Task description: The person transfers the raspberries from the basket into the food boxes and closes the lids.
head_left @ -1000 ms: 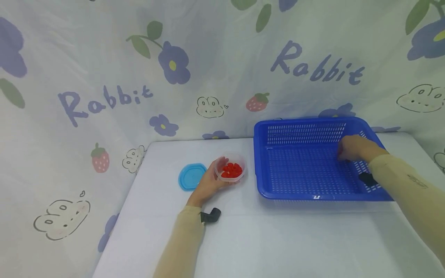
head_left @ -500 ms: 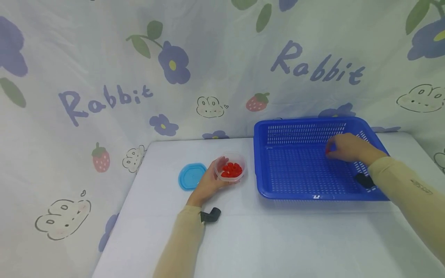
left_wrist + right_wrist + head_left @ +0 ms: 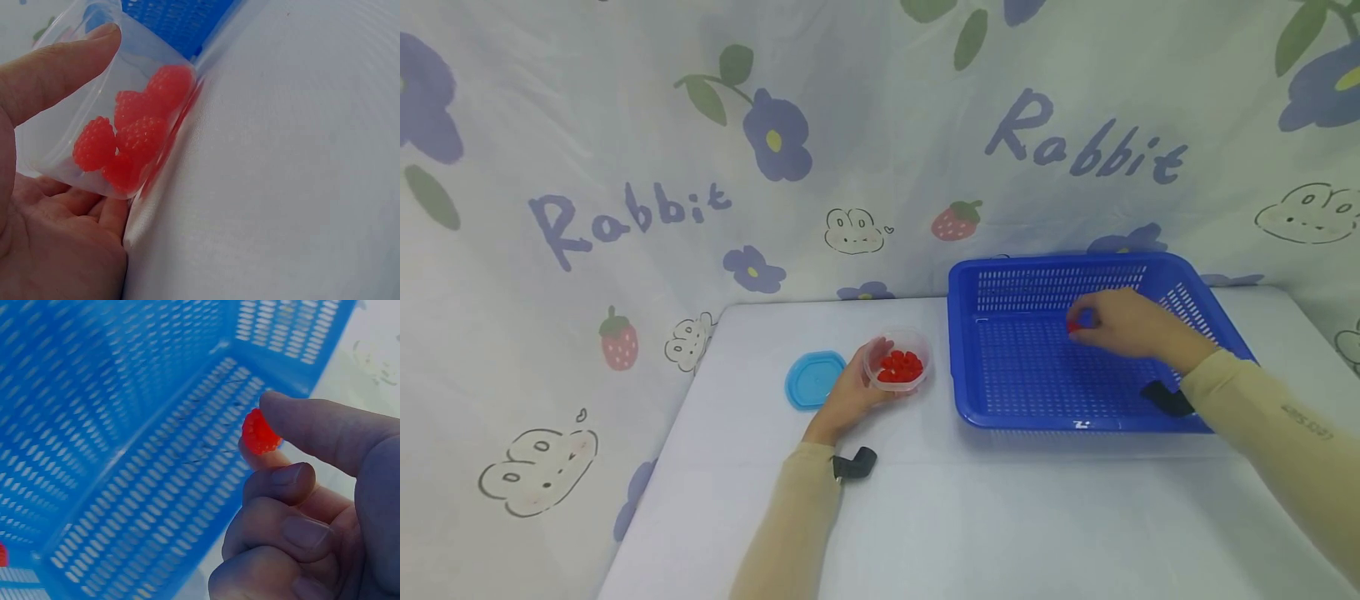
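Observation:
My left hand (image 3: pixel 850 395) grips a small clear plastic tub (image 3: pixel 53 140) on the white table, thumb over its side and the other fingers around the far side. Several red raspberries (image 3: pixel 142 136) lie at the bottom of the tub. Over the blue basket, my right hand (image 3: pixel 1126 322) pinches a single raspberry (image 3: pixel 258 432) between thumb and index finger, the other fingers curled in. A light-blue lid (image 3: pixel 811 383) lies flat on the table, just left of the left hand.
The rectangular blue basket (image 3: pixel 1022 367) with slotted walls stands at the right of the table (image 3: pixel 985 525). A bit of something red (image 3: pixel 3 555) shows at the left edge of the right wrist view. A printed curtain (image 3: pixel 865 142) hangs behind the table.
My right hand has moved left across the basket, away from its right wall, and the raspberry between its fingertips has come into view. The left hand and the tub have stayed in place.

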A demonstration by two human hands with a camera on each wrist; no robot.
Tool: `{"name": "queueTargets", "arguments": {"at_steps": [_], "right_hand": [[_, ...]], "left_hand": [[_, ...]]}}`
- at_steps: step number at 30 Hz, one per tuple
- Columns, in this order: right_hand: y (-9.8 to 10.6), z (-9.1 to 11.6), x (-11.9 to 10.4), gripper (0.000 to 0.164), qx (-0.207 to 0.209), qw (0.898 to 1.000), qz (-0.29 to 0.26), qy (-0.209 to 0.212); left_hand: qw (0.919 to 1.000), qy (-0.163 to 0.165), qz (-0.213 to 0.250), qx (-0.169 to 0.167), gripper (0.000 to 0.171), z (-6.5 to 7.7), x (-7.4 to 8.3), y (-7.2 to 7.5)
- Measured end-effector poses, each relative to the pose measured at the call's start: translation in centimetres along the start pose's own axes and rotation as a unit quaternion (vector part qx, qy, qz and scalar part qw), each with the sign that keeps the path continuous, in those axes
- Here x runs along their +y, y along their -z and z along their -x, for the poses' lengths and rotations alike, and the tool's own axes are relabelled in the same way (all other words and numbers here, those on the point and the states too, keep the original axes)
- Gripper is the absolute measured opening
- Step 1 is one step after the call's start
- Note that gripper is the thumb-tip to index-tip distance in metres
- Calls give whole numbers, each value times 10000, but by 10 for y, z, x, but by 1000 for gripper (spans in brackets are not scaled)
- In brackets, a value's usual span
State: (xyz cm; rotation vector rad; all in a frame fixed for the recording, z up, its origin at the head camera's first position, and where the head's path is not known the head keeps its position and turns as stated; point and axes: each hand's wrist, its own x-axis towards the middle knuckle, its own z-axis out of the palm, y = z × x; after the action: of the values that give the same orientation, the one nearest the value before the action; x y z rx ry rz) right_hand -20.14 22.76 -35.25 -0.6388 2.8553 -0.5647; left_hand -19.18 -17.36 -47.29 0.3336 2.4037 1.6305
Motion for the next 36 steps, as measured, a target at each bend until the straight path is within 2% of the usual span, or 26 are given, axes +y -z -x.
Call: {"name": "queueTargets", "arguments": {"at_steps": [11, 21, 36], "right_hand": [[4, 4, -44, 25, 199, 9983, -433, -347], [-2, 8, -78, 21, 462, 9971, -604, -88], [-32, 5, -121, 26, 855, 9906, -1062, 141]], "left_hand": [[10000, 46, -42, 22, 90, -1, 0, 0], [10000, 20, 15, 8, 89, 0, 1, 0], [10000, -1, 57, -13, 89, 0, 1, -1]]}}
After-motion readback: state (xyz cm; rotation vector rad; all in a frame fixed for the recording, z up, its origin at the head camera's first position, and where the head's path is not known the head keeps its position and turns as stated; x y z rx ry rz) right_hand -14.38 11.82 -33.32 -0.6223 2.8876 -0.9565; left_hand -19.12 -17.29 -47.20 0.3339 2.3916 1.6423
